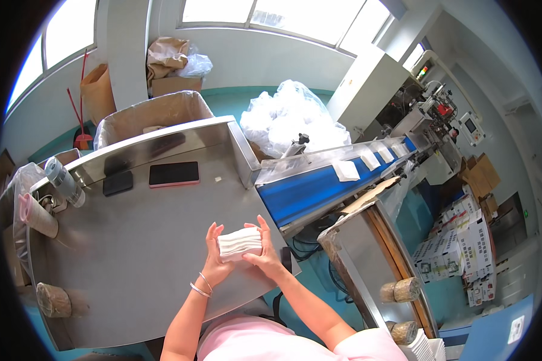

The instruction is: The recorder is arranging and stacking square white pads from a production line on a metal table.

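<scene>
Our left hand [215,257] and right hand [268,257] have their grip closed on the white stack [239,242], over the desk's [120,259] three o'clock side. We judge this a squaring-up step; the next move calls for even pressure.

1. Bulging at twelve o'clock from the view's middle: clear plastic bag [289,117].
2. Standing at ten o'clock: film-lined carton [153,111], with brown paper sack [97,93] farther out.
3. Leaning between nine and ten: red-handled broom [82,117].
4. Lying flat at nine o'clock: dark phone [173,174] with reddish edge; just beside, smaller black case [118,183]; farther out, clear bottle [65,182], tilted in view.
5. At eight o'clock: brown wrapped cylinder [53,300].
6. Between two and three: control screen [471,127].
7. Piled between three and four: printed white boxes [464,246].
</scene>
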The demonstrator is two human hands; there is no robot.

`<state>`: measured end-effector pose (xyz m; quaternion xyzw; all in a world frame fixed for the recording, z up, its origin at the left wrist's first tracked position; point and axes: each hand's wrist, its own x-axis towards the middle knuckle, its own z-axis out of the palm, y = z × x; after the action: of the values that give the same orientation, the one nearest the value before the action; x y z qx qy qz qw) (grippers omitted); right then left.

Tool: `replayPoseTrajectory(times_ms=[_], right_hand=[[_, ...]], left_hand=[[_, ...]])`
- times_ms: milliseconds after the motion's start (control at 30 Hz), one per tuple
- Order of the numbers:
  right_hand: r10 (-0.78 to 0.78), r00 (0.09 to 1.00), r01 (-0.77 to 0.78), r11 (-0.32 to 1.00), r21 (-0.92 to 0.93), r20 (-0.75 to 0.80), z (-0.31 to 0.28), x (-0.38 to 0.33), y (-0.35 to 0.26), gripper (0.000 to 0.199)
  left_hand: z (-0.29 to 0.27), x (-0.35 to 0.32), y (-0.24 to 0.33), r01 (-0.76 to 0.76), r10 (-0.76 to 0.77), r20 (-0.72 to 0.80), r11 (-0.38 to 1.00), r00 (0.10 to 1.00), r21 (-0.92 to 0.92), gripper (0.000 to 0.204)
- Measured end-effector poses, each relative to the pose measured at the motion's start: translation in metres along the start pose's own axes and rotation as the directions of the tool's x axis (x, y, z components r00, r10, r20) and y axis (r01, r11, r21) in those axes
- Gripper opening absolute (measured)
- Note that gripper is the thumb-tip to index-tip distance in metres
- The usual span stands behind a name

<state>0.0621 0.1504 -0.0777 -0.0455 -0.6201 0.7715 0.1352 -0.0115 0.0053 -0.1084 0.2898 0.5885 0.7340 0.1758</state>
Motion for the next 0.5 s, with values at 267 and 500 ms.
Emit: replayPoseTrajectory(times_ms=[267, 500], right_hand=[[0.24, 0.942, -0.166, 0.941, -0.296, 0.233, -0.023, 0.01, -0.025, 0.081], [0.373, 0.926, -0.372, 0.928, 0.023, -0.063, -0.081, 0.015, 0.024, 0.071]], left_hand=[[-0.023, -0.002, 0.016, 0.201, -0.19, 0.097, 0.972, 0.977, -0.123, 0.077], [-0.019, -0.008, 0.003, 0.359, -0.36, 0.011, 0.929, 0.933, -0.092, 0.063]])
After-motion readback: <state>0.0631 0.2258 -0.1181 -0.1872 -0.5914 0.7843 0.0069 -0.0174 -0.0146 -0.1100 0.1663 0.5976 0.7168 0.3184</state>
